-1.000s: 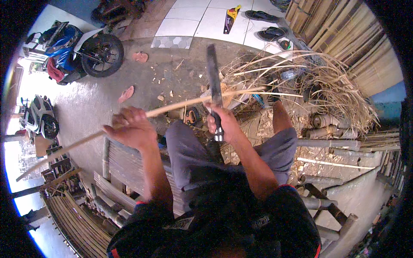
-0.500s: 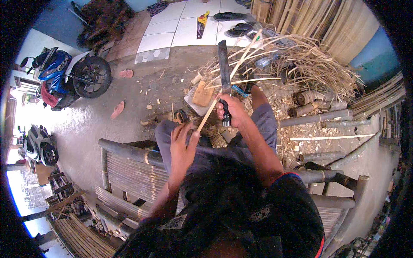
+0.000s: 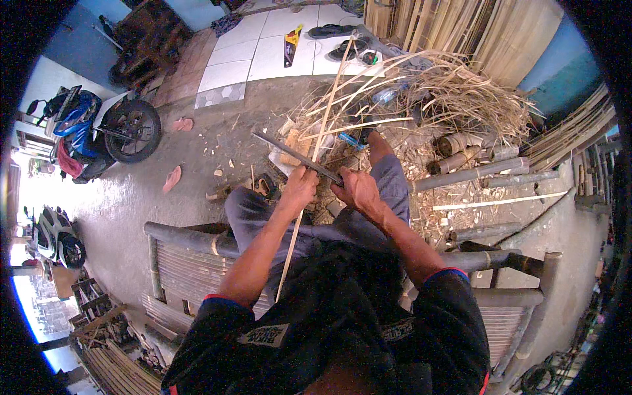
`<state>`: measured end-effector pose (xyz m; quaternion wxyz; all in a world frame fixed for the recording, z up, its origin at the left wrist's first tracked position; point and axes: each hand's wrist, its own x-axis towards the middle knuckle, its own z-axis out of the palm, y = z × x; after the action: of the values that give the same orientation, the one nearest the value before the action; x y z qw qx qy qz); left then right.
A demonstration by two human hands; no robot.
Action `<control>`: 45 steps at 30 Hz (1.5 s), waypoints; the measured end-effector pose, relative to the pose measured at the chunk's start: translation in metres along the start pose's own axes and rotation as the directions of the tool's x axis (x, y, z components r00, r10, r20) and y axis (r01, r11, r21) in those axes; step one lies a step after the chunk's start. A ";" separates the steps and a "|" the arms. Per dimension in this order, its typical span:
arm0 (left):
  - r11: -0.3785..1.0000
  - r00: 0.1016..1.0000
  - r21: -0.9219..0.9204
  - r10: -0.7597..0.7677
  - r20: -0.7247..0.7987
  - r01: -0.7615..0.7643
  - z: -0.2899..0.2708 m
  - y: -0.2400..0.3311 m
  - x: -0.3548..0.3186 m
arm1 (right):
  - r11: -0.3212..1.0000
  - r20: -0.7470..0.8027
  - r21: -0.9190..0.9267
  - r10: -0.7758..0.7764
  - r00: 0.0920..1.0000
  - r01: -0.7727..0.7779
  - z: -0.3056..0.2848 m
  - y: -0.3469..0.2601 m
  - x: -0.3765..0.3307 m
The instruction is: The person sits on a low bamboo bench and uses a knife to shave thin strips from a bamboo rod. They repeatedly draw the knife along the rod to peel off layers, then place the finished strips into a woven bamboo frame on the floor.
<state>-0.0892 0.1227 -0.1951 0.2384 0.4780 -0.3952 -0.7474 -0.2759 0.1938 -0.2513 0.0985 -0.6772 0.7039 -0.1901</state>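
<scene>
A long, thin, pale bamboo strip (image 3: 326, 122) runs from the far pile of shavings down toward my lap. My left hand (image 3: 301, 189) is closed around its middle. In my right hand (image 3: 361, 191), fingers are wrapped round the handle of a machete, which the hand mostly hides. The dark machete blade (image 3: 282, 145) points up and to the left, crossing the strip just beyond my left hand. The blade is turned nearly edge-on. Both hands are close together above my knees.
A tangled heap of bamboo shavings (image 3: 471, 105) lies at the far right, near bamboo tubes (image 3: 454, 161) and chips. A wooden block (image 3: 290, 148) sits ahead. A handsaw (image 3: 290, 47) and dark sandals (image 3: 331, 31) rest on white tiles. A motorbike (image 3: 131, 131) stands left.
The machete has swung from pointing away to lying slantwise leftward across the strip. My left hand has moved right and closed on the strip, whose near end now reaches farther toward me.
</scene>
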 end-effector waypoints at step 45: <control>0.961 0.948 0.109 -0.270 0.171 0.254 -0.073 0.037 -0.258 | 0.959 -0.050 -0.162 0.225 0.973 -0.231 -0.105 0.083 0.068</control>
<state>0.0866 0.2643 -0.0456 0.0789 0.4647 -0.3800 -0.7958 -0.3978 0.1415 -0.1807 0.0518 -0.5945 0.7921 -0.1282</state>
